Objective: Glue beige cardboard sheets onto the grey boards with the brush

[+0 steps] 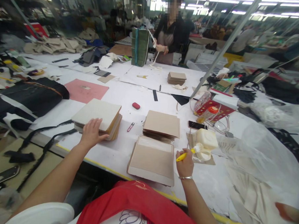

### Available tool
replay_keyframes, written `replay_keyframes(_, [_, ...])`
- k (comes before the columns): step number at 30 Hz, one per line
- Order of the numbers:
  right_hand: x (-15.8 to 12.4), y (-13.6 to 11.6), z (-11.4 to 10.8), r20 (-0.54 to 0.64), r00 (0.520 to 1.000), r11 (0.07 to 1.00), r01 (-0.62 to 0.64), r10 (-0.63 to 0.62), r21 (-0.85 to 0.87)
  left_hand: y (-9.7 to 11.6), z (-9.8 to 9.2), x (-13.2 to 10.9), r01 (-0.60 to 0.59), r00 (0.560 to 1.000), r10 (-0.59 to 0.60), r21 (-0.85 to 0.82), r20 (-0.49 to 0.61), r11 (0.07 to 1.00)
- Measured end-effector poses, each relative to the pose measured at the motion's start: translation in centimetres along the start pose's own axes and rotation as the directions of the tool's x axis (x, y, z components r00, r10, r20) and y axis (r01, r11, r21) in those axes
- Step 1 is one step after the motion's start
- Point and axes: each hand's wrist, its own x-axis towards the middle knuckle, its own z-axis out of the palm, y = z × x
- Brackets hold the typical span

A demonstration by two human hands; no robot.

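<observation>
My left hand [91,133] rests with its fingers spread on the near edge of a stack of pale board sheets [100,111]. In my right hand [186,163] is a yellow-handled brush [181,157], its head at the mouth of a whitish plastic container [206,140] lying on a piece of board. Between my hands lies a tan panel [152,158] on a low pile, with paler bands along its far and near edges. Just beyond it stands another stack of tan panels [161,123].
Pink thread snips [130,127] and a red oval object [136,105] lie mid-table. A phone [197,125] is beyond the container. Across the table, a person [167,37] handles a white strip beside a green bundle [139,47]. Black fabric [31,97] lies left.
</observation>
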Motion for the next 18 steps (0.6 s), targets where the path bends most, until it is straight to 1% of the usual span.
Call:
replay_keyframes(2, [0.0, -1.5, 0.0, -0.004, 1.0, 0.999, 0.027, -0.027, 0.038, -1.5, -0.2, -0.2, -0.042, 0.987, 0.032, 0.062, 0.154, 0.997])
replay_keyframes(3, [0.0, -2.3, 0.1, 0.0, 0.999, 0.997, 0.042, -0.042, 0.06, -1.9, -0.4, -0.4, -0.068, 0.978, 0.052, 0.074, 0.202, 0.995])
replay_keyframes(4, [-0.1, -3.1, 0.1, 0.01, 0.998, 0.995, 0.056, -0.057, 0.087, -1.9, -0.6, -0.8, -0.095, 0.971, 0.076, 0.076, 0.227, 0.993])
replay_keyframes(5, [-0.2, -3.8, 0.1, 0.028, 0.997, 0.991, 0.068, -0.072, 0.119, -1.7, -1.0, -1.3, -0.125, 0.968, 0.106, 0.072, 0.227, 0.99])
replay_keyframes(7, [-0.6, -5.5, 0.1, 0.094, 0.991, 0.979, 0.081, -0.1, 0.186, -0.6, -1.7, -2.5, -0.192, 0.969, 0.182, 0.045, 0.166, 0.98])
replay_keyframes(9, [-1.4, -7.5, 0.0, 0.209, 0.969, 0.962, 0.07, -0.128, 0.264, 1.5, -2.3, -3.9, -0.265, 0.963, 0.265, 0.0, 0.049, 0.964])
replay_keyframes(10, [-1.8, -8.6, -0.1, 0.283, 0.948, 0.949, 0.055, -0.148, 0.31, 2.9, -2.4, -4.6, -0.308, 0.951, 0.308, -0.031, -0.012, 0.951])
replay_keyframes(12, [-2.8, -11.0, -0.3, 0.423, 0.883, 0.912, 0.014, -0.203, 0.409, 6.2, -2.5, -6.0, -0.418, 0.908, 0.409, -0.116, -0.092, 0.901])
replay_keyframes(14, [-3.5, -12.8, -0.4, 0.469, 0.847, 0.883, 0.001, -0.25, 0.469, 10.0, -2.1, -7.2, -0.539, 0.842, 0.528, -0.219, -0.113, 0.813])
replay_keyframes(15, [-3.6, -13.2, -0.4, 0.469, 0.846, 0.888, 0.011, -0.253, 0.459, 11.9, -1.8, -7.7, -0.59, 0.804, 0.583, -0.269, -0.113, 0.762])
replay_keyframes(17, [-3.6, -12.7, -0.6, 0.451, 0.861, 0.908, 0.031, -0.237, 0.417, 15.3, -0.9, -8.3, -0.66, 0.732, 0.675, -0.347, -0.096, 0.666])
replay_keyframes(18, [-3.6, -11.8, -0.9, 0.442, 0.868, 0.92, 0.04, -0.225, 0.39, 16.7, -0.4, -8.4, -0.674, 0.708, 0.702, -0.37, -0.078, 0.639])
